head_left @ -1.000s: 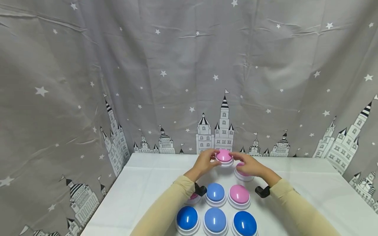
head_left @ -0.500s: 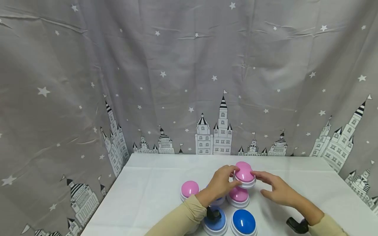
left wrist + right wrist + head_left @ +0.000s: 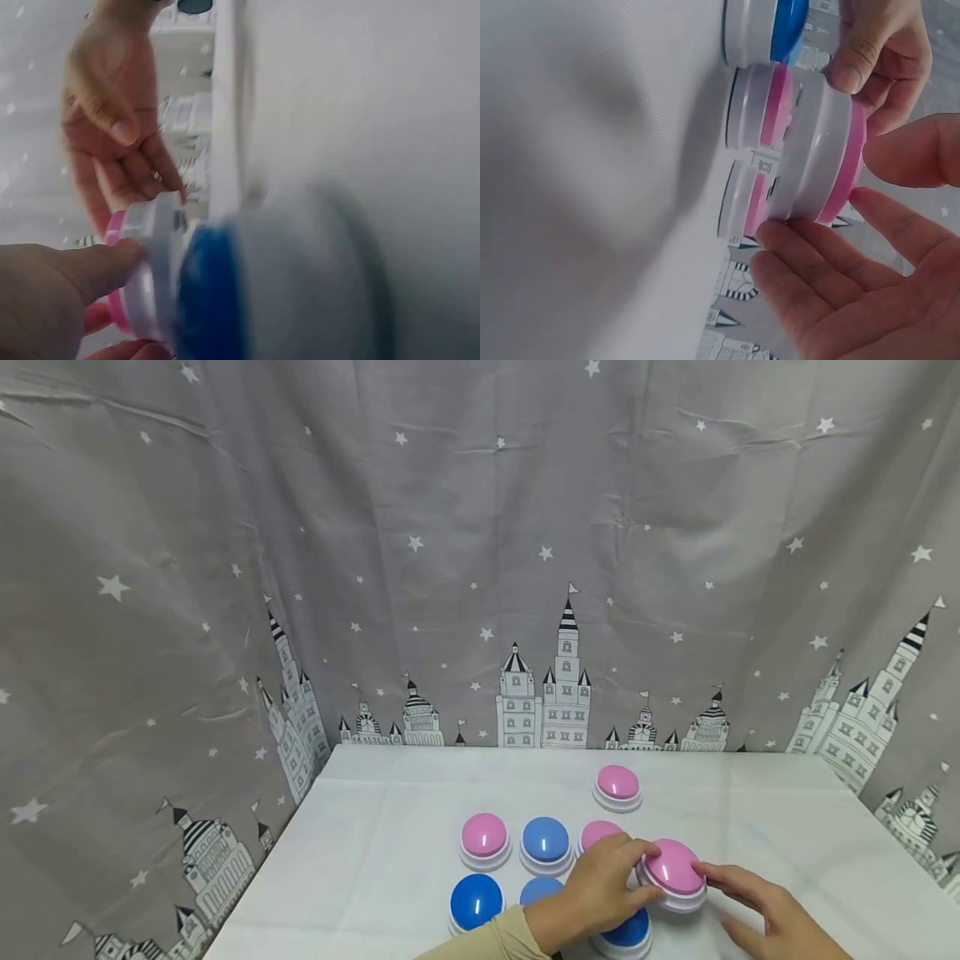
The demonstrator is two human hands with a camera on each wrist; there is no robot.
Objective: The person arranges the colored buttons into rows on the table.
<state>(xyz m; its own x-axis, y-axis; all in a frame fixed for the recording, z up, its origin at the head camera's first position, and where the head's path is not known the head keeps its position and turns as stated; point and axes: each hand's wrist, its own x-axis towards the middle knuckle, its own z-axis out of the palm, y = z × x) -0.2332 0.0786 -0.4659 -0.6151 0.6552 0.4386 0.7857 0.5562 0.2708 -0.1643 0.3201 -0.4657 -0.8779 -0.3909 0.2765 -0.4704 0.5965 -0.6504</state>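
Note:
A pink push button [image 3: 675,865] with a white round base is held above the white table, tilted, right of the other buttons. My left hand [image 3: 602,887] grips it from the left; in the left wrist view its thumb presses the white base [image 3: 154,262]. My right hand [image 3: 783,917] touches the button's right side with its fingertips, the fingers extended and the thumb apart from it in the head view. Below my left hand, a dark blue button [image 3: 628,933] is partly covered. Another pink button [image 3: 600,832] shows just behind that hand.
Farther back stands a pink button [image 3: 618,782]. To the left are a pink button [image 3: 483,835], a light blue one [image 3: 546,839], a dark blue one [image 3: 477,902] and a partly hidden light blue one [image 3: 540,889]. A grey castle-print curtain [image 3: 450,568] hangs behind the table [image 3: 360,860].
Both hands have brought the pink button from the table's back towards the front right, passing over the other pink buttons. The standing buttons keep their places.

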